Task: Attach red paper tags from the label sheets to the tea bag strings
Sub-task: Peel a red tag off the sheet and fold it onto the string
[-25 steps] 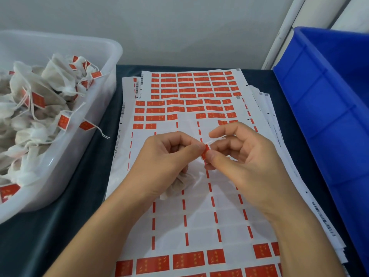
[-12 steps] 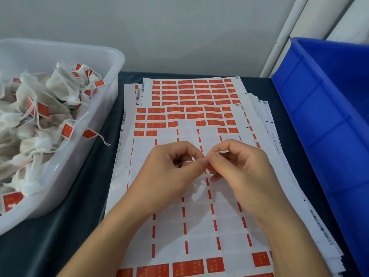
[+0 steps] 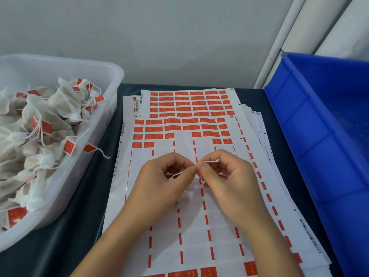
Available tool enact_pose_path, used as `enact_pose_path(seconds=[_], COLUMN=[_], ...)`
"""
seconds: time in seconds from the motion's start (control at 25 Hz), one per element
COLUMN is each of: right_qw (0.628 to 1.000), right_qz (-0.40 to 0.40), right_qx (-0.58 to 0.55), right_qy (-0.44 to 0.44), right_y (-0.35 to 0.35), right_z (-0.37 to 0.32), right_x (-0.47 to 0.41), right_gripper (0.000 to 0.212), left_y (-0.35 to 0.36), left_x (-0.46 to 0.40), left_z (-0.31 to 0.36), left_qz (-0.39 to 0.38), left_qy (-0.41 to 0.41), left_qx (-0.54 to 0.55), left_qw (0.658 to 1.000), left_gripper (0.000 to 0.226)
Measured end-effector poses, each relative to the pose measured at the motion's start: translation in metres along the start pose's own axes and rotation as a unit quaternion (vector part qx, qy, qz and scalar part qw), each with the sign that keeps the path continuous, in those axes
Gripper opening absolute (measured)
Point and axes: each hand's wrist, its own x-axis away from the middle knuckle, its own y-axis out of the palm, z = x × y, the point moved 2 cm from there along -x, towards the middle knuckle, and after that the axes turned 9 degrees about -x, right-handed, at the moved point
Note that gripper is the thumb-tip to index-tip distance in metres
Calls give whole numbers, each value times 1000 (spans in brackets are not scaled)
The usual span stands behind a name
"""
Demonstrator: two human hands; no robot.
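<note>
Both hands meet over the stack of white label sheets [image 3: 199, 226] on the dark cloth-covered table [image 3: 60, 246]. The left hand [image 3: 159, 186] curls its fingers and pinches a thin white tea bag string [image 3: 176, 174] between thumb and forefinger. The right hand [image 3: 229, 182] pinches the same string where the fingertips meet, with a short white end [image 3: 212, 161] poking above its forefinger and a sliver of the small red paper tag [image 3: 199, 175] showing under its thumb. A white gauze tea bag [image 3: 186, 194] lies mostly hidden beneath the left hand.

The top sheet holds rows of red rectangular tags [image 3: 171, 127] with tiny yellow marks too small to read; along its left edge run a barcode [image 3: 122, 129] and printed digits, blurred, perhaps "14458-56".

At left, a translucent white plastic tub [image 3: 111, 80] holds tagged tea bags [image 3: 46, 124]. At right stands a blue plastic crate [image 3: 319, 136].
</note>
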Motion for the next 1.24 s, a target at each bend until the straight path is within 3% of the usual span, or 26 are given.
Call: enact_pose_path(seconds=[0.2,0.36,0.48,0.72,0.92,1.04,1.12,1.24], right_qw=[997,999,999,983,958,950,948,928], right_qz=[71,25,-32,-100,-177,-225,-237,-228], right_qx=[-11,-34,-44,-59,-115,-86,-5,123], right_qy=[-13,7,-1,-144,-192,-199,-212,-270], right_y=[-1,10,25,81,159,202,223,237], right_z=[3,1,-13,-83,-134,-147,-148,-144], right_x=[-4,-4,-2,-17,-31,-37,-42,-45], right_gripper=[4,2,4,11,6,17,21,13], left_y=[-27,-33,-51,-118,-200,-234,-243,-234], left_x=[10,19,24,46,68,70,64,52], left_z=[-5,2,19,54,55,40,24,-7], left_qz=[-13,9,92,240,381,436,436,323], left_qy=[14,2,36,96,46,8,-9,-63], left_qx=[-191,-181,-175,-157,-176,-221,-260,-347], left_qw=[981,983,980,953,907,872,861,878], left_gripper=[13,2,2,6,5,4,7,18])
